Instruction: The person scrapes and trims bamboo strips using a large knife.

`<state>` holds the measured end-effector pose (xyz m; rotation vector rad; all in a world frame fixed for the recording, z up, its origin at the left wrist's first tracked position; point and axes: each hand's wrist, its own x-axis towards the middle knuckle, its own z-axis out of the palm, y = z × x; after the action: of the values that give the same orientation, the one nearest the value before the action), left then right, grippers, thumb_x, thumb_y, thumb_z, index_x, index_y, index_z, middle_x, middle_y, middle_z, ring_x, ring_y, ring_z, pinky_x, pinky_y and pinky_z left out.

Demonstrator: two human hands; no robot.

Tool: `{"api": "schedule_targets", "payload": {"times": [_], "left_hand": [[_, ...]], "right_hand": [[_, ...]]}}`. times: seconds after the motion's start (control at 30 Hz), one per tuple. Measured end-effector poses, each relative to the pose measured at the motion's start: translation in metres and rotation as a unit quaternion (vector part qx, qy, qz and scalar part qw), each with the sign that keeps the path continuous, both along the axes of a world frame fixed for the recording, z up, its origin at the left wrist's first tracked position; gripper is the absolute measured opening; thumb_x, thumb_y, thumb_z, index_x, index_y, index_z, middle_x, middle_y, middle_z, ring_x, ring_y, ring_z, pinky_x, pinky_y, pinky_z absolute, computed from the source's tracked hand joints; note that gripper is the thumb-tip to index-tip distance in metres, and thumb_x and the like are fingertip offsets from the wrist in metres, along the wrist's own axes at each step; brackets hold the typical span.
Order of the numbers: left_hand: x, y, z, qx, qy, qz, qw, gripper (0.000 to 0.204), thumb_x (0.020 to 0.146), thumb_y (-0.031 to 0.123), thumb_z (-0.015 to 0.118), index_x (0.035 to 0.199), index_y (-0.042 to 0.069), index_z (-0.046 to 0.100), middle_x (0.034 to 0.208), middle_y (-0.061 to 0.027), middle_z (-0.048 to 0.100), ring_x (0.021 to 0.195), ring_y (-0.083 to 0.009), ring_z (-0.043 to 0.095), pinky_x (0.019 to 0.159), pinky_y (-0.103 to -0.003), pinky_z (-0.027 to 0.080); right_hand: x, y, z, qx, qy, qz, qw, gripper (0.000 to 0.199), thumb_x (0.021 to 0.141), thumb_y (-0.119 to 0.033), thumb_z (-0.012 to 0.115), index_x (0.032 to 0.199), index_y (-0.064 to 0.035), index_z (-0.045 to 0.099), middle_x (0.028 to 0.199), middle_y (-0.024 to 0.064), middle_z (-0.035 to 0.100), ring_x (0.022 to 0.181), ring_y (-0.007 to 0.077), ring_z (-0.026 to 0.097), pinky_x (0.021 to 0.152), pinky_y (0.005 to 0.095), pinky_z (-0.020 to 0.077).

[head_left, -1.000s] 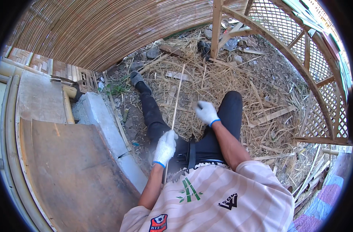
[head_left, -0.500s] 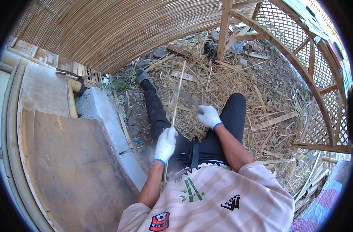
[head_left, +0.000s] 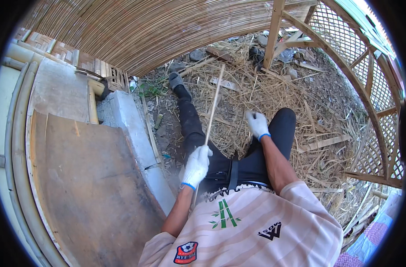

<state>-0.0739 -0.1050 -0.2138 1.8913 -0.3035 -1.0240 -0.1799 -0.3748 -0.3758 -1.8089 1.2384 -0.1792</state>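
Observation:
A long, thin bamboo strip [head_left: 215,98] runs from my waist up and away over the ground between my legs. My left hand [head_left: 197,165], in a white knitted glove with a blue cuff, is closed around its lower part. To the right of the strip and apart from it is my right hand [head_left: 257,124], gloved the same way, above my bent right thigh. Its fingers are curled in. Whatever they hold is smeared or hidden, so I cannot make it out.
Straw and bamboo shavings [head_left: 238,104] cover the ground ahead. A brown board [head_left: 96,169] lies at left beside a concrete block edge [head_left: 134,129]. A slatted bamboo screen [head_left: 136,31] curves across the far side. The wooden lattice frame [head_left: 345,66] stands at right.
The whole view has shifted, so the scene sits further right. My right hand has risen slightly; the dark blur beside it no longer shows. My left hand still grips the bamboo strip.

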Motion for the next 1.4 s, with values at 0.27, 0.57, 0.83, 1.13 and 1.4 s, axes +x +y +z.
{"api": "schedule_targets", "payload": {"times": [0.27, 0.57, 0.83, 1.13, 1.4], "left_hand": [[0.008, -0.013, -0.038, 0.023, -0.055, -0.021, 0.998, 0.043, 0.107, 0.045, 0.045, 0.089, 0.009, 0.06, 0.056, 0.0056, 0.041, 0.044, -0.0054, 0.039, 0.04, -0.026, 0.03], [-0.006, -0.01, 0.003, 0.031, -0.016, -0.038, 0.999, 0.042, 0.106, 0.04, 0.046, 0.087, 0.005, 0.061, 0.06, -0.0002, 0.047, 0.055, -0.0099, 0.044, 0.054, -0.03, 0.039], [0.0, -0.017, -0.018, 0.013, 0.023, -0.024, 0.999, 0.044, 0.109, 0.041, 0.04, 0.087, 0.007, 0.058, 0.059, 0.0022, 0.045, 0.048, -0.0084, 0.041, 0.046, -0.029, 0.033], [0.002, -0.013, -0.017, 0.029, -0.016, -0.026, 0.999, 0.047, 0.108, 0.041, 0.042, 0.087, 0.003, 0.06, 0.065, -0.0013, 0.05, 0.059, -0.0109, 0.047, 0.058, -0.032, 0.04], [-0.008, 0.009, 0.003, 0.019, 0.12, 0.013, 0.993, 0.042, 0.107, 0.039, 0.043, 0.084, 0.008, 0.059, 0.058, 0.0036, 0.043, 0.048, -0.0067, 0.041, 0.045, -0.027, 0.033]], "right_hand": [[0.007, 0.057, 0.056, -0.115, 0.084, 0.381, 0.913, 0.025, 0.072, -0.03, 0.07, 0.092, -0.0161, 0.073, 0.087, 0.0152, 0.072, 0.089, 0.0355, 0.071, 0.08, 0.0499, 0.0545], [0.002, -0.007, -0.023, -0.041, 0.049, -0.039, 0.997, 0.05, 0.094, -0.045, 0.06, 0.079, 0.0014, 0.071, 0.082, 0.0214, 0.071, 0.079, 0.0337, 0.071, 0.075, 0.0443, 0.0534], [0.003, 0.047, 0.052, -0.086, 0.02, 0.281, 0.956, 0.028, 0.08, -0.033, 0.067, 0.095, -0.0111, 0.074, 0.091, 0.0196, 0.072, 0.089, 0.039, 0.07, 0.08, 0.0484, 0.0543], [0.015, 0.034, 0.028, -0.127, 0.101, 0.289, 0.944, 0.032, 0.071, -0.033, 0.071, 0.097, -0.0162, 0.076, 0.095, 0.0148, 0.074, 0.096, 0.0344, 0.07, 0.085, 0.0456, 0.0555], [-0.003, -0.039, -0.011, -0.01, -0.033, -0.081, 0.996, 0.053, 0.095, -0.049, 0.06, 0.083, 0.0014, 0.072, 0.073, 0.0183, 0.068, 0.063, 0.0232, 0.059, 0.063, 0.0426, 0.0463]]}}
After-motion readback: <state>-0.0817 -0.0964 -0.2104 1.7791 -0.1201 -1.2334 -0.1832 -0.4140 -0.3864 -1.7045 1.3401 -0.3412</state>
